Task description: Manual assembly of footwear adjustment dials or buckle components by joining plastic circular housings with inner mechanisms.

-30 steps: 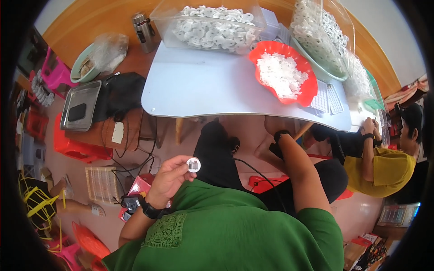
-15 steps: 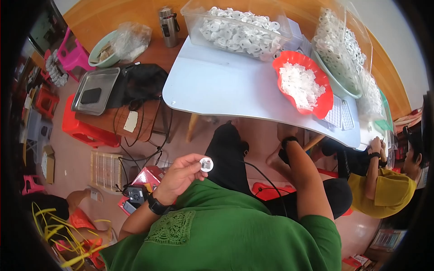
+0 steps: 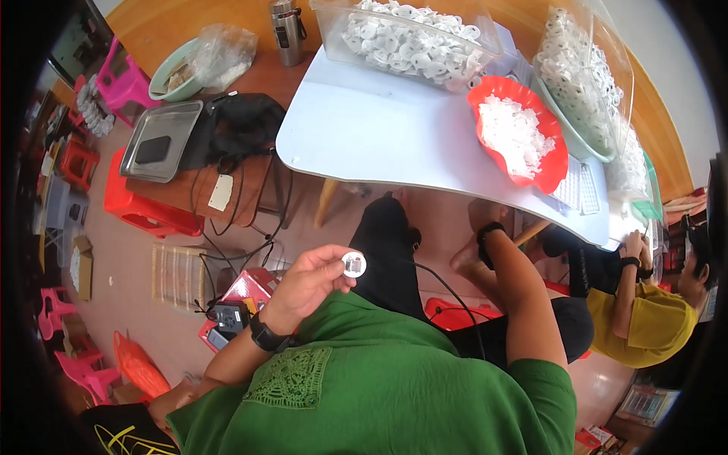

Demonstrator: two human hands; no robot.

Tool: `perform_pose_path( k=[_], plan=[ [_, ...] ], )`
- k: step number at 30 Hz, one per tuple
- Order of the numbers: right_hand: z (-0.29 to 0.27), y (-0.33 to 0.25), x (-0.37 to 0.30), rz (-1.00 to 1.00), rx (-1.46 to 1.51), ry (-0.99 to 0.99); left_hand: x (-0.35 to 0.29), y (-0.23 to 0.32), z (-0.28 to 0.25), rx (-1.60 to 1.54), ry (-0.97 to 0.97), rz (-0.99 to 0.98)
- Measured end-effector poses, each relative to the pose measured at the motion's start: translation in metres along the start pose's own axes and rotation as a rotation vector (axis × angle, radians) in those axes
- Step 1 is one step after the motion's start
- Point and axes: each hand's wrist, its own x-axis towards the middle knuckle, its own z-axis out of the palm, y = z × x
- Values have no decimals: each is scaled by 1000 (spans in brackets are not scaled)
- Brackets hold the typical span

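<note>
My left hand (image 3: 315, 279) is closed in a pinch, thumb and fingers on the edge of a small round white disc (image 3: 353, 264) with a recess and a metallic-looking rectangular part in its face. It is held above my lap, in front of my dark trouser leg (image 3: 383, 258). My right arm reaches forward and down, with a black band at the wrist. Below the table's front edge, my right hand (image 3: 483, 214) is partly hidden, and its fingers cannot be made out.
On the pale blue table (image 3: 364, 121) stand a clear bin (image 3: 334, 38) of white ring-like parts and a red scalloped bowl (image 3: 560, 155) of small white pieces. A metal tray (image 3: 155, 171) and a flask (image 3: 287, 34) are left. A person in yellow (image 3: 644, 326) works at right.
My left hand and the disc have shifted slightly right and up in the picture. At the lower left, the person with yellow strands has moved down toward the picture's edge.
</note>
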Motion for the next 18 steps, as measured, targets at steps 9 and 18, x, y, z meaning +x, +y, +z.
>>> perform_pose_path(
  k=[9,18],
  plan=[
    [73,-10,38,184,477,116,7,4,5,-33,-30,5],
    [114,13,19,168,958,562,28,2,15,-57,-112,-43]
  ],
)
